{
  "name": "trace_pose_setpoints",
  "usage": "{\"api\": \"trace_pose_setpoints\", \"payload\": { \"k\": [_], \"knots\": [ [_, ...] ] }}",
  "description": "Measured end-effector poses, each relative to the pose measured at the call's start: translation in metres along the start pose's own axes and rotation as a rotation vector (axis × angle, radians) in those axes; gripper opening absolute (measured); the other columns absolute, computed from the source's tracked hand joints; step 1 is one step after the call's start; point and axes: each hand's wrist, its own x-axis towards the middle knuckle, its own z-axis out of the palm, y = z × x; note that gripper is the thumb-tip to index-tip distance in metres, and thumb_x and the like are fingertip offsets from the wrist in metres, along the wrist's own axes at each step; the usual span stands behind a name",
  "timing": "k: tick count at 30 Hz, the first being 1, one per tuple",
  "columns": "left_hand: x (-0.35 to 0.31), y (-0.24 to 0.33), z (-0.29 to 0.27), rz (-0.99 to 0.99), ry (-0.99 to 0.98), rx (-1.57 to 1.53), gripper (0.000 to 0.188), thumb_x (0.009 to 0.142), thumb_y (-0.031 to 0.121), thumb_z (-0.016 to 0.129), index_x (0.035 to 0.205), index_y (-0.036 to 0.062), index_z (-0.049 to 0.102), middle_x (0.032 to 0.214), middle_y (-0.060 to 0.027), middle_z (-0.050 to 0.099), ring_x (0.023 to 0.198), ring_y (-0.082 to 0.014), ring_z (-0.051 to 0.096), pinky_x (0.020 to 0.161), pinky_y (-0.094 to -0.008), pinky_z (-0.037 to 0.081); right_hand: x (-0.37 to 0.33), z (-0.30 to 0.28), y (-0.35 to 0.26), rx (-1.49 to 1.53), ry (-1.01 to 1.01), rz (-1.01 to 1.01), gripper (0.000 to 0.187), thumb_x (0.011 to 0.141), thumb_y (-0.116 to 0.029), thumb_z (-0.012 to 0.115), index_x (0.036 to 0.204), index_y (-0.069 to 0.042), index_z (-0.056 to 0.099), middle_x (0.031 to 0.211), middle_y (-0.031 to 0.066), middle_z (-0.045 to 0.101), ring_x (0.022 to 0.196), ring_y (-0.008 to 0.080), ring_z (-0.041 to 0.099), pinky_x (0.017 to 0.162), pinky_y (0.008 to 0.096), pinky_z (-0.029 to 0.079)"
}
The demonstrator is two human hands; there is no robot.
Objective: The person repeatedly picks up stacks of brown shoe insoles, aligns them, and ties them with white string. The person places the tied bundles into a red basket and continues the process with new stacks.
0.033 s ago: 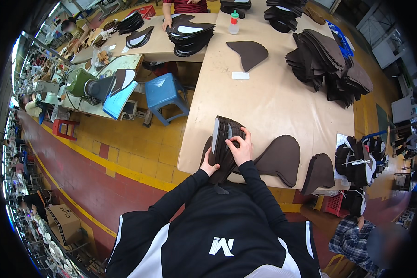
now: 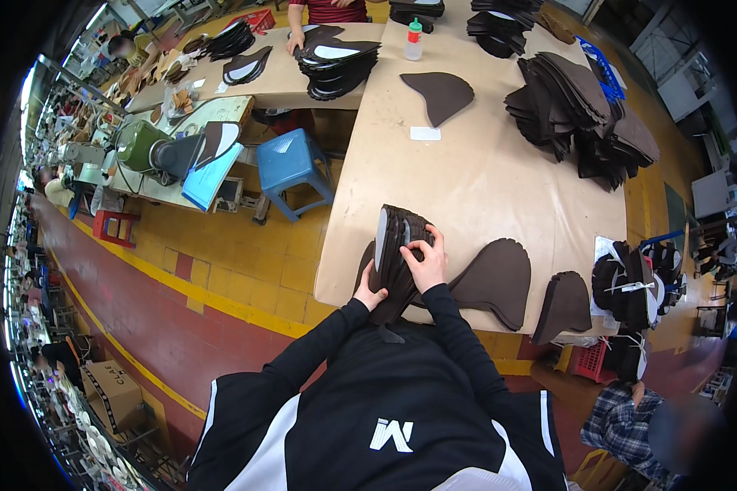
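Observation:
At the table's near edge a bundle of dark brown shaped leather pieces (image 2: pixel 391 274) stands on edge, a pale grey patch showing on its left face. Around the bundle's lower left side closes my left hand (image 2: pixel 372 289), thumb against the pieces. Higher up on the right, my right hand (image 2: pixel 428 262) has thumb and finger pinched at the upper edges; another small grey patch shows between the layers there. To the right of the bundle lies a brown piled set of curved pieces (image 2: pixel 495 282), partly behind my right forearm. Beyond it is a smaller brown pile (image 2: pixel 563 304).
The tan-covered table (image 2: pixel 483 188) holds a single brown piece (image 2: pixel 440 96), a white card (image 2: pixel 425 133), a bottle (image 2: pixel 414 41) and large stacks (image 2: pixel 561 98). Tied bundles (image 2: pixel 630 286) sit at the right corner. A blue stool (image 2: pixel 293 168) stands left. A co-worker's hand (image 2: pixel 296 41) is across the table.

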Motion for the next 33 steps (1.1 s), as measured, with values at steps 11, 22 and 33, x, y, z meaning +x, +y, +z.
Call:
{"api": "trace_pose_setpoints", "payload": {
  "k": [11, 22, 33],
  "knots": [
    [0.008, 0.002, -0.003, -0.004, -0.004, 0.043, 0.121, 0.061, 0.069, 0.07, 0.145, 0.006, 0.01, 0.141, -0.0191, 0.031, 0.133, -0.0284, 0.029, 0.109, -0.0387, 0.026, 0.006, 0.0, -0.009, -0.109, -0.033, 0.004, 0.018, 0.078, -0.028, 0.067, 0.087, -0.013, 0.066, 0.133, 0.012, 0.042, 0.117, 0.0291, 0.048, 0.091, 0.0449, 0.039],
    [0.009, -0.002, -0.003, 0.022, -0.006, 0.059, 0.12, 0.062, 0.071, 0.067, 0.145, 0.0044, 0.01, 0.142, -0.0198, 0.029, 0.134, -0.0288, 0.027, 0.11, -0.039, 0.024, 0.005, 0.007, -0.007, -0.144, -0.015, 0.007, 0.015, 0.077, -0.028, 0.066, 0.086, -0.016, 0.067, 0.136, 0.0094, 0.041, 0.117, 0.028, 0.047, 0.092, 0.0472, 0.036],
    [0.008, 0.005, -0.002, -0.003, -0.007, 0.1, 0.123, 0.061, 0.072, 0.067, 0.146, 0.0049, 0.009, 0.143, -0.0212, 0.028, 0.134, -0.0309, 0.027, 0.109, -0.04, 0.025, 0.004, 0.007, -0.016, -0.16, -0.03, 0.043, 0.015, 0.076, -0.03, 0.067, 0.086, -0.018, 0.067, 0.138, 0.0067, 0.04, 0.123, 0.0279, 0.042, 0.095, 0.0492, 0.031]
  ]
}}
